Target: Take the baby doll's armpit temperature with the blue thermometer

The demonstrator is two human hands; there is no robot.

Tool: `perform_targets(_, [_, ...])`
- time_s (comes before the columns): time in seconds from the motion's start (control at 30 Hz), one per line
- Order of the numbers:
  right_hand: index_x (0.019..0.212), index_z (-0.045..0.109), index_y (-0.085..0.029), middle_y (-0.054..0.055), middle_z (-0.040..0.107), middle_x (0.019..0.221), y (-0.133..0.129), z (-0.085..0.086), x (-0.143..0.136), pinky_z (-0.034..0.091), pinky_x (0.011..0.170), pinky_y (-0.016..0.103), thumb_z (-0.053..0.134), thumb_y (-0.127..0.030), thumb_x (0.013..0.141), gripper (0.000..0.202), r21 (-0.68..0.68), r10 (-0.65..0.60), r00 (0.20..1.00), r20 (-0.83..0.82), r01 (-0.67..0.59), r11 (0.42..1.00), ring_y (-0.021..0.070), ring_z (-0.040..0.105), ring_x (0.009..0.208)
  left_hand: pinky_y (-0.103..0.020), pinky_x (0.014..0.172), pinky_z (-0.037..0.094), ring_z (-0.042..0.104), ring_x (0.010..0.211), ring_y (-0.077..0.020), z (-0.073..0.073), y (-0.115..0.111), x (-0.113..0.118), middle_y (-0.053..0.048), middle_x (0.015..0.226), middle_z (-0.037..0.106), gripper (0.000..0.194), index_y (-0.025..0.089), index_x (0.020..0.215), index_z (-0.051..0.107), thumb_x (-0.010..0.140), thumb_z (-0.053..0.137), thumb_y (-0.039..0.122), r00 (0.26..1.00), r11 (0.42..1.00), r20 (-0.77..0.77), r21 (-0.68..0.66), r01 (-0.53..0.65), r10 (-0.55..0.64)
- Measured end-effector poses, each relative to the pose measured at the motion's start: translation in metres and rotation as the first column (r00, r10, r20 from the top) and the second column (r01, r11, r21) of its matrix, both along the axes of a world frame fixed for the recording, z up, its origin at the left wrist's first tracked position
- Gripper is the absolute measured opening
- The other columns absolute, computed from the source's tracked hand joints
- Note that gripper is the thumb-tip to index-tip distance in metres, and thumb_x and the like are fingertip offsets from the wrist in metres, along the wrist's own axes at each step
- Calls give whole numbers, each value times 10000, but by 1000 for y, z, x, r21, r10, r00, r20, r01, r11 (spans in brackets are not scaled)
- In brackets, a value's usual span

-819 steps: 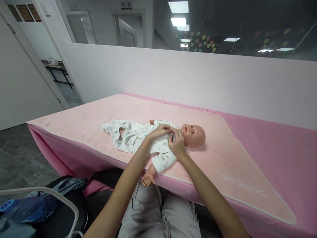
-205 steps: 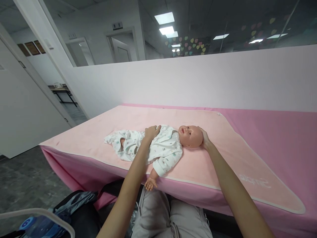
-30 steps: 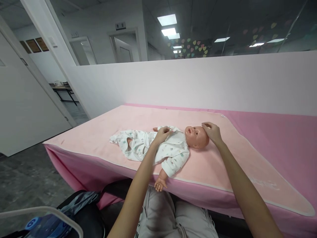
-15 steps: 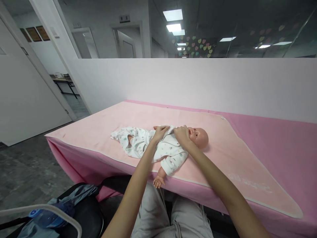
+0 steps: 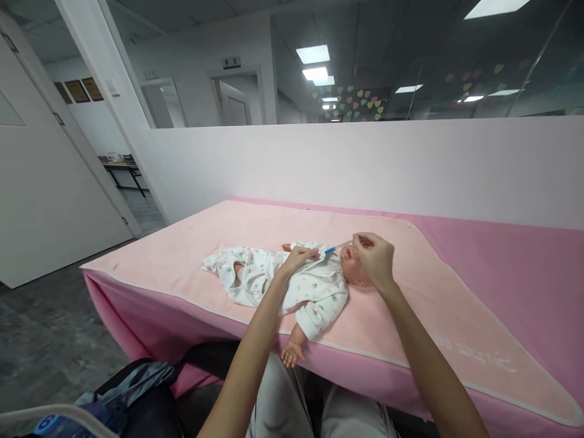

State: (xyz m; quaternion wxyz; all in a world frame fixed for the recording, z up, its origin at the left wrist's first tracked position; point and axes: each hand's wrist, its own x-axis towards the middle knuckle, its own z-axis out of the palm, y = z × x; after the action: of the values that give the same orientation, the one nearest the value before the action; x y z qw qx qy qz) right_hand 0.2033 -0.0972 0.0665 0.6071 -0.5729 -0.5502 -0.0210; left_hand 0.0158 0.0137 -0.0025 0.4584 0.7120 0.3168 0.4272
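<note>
A baby doll (image 5: 352, 267) in a white patterned outfit (image 5: 314, 286) lies on its back, head to the right. My left hand (image 5: 298, 258) is at its chest, fingers closed on the front edge of the outfit. Over the doll's face, my right hand (image 5: 376, 254) pinches one end of a thin clear thermometer (image 5: 335, 248). Its blue end points left, toward the doll's collar. My right hand hides part of the doll's head. One doll arm (image 5: 293, 350) hangs over the table's near edge.
A peach mat (image 5: 201, 231) lies on the pink-covered table (image 5: 511, 261). A white wall (image 5: 365, 164) with glass above stands behind. At the lower left is a black chair (image 5: 155, 395) with a blue bottle and cloth. A white door (image 5: 50, 182) is at left.
My right hand has moved from the doll's collar to above its face, and the thermometer now shows in its fingers. My left hand stays at the chest. The view has tilted up slightly.
</note>
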Motion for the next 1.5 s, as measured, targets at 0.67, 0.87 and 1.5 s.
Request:
perform_targets(0.67, [733, 700, -171, 47, 709, 733, 9, -30, -26, 539, 647, 284, 609, -351, 729, 202, 40, -18, 971, -237, 28, 999, 189, 662, 691, -295, 831, 422, 595, 887, -200, 0, 7, -2, -72, 853, 700, 287, 139, 795, 722, 652, 721, 388, 964, 987, 266, -159, 20, 23])
perform_targets(0.87, [804, 686, -155, 55, 700, 744, 12, -35, -31, 554, 638, 302, 618, -377, 743, 240, 94, 124, 954, -273, -101, 990, 189, 667, 686, -250, 735, 421, 581, 752, -134, -8, 15, -1, -49, 817, 682, 343, 144, 839, 710, 620, 745, 406, 919, 964, 391, -258, 58, 49])
perform_targets(1.5, [785, 620, -160, 15, 656, 682, -144, -118, 18, 464, 603, 219, 549, -275, 849, 149, 80, -272, 799, 536, 273, 959, 119, 617, 615, -240, 651, 390, 560, 763, -154, 9, -9, 2, -65, 847, 672, 265, 140, 885, 717, 735, 647, 348, 953, 962, -231, 141, 233, -197])
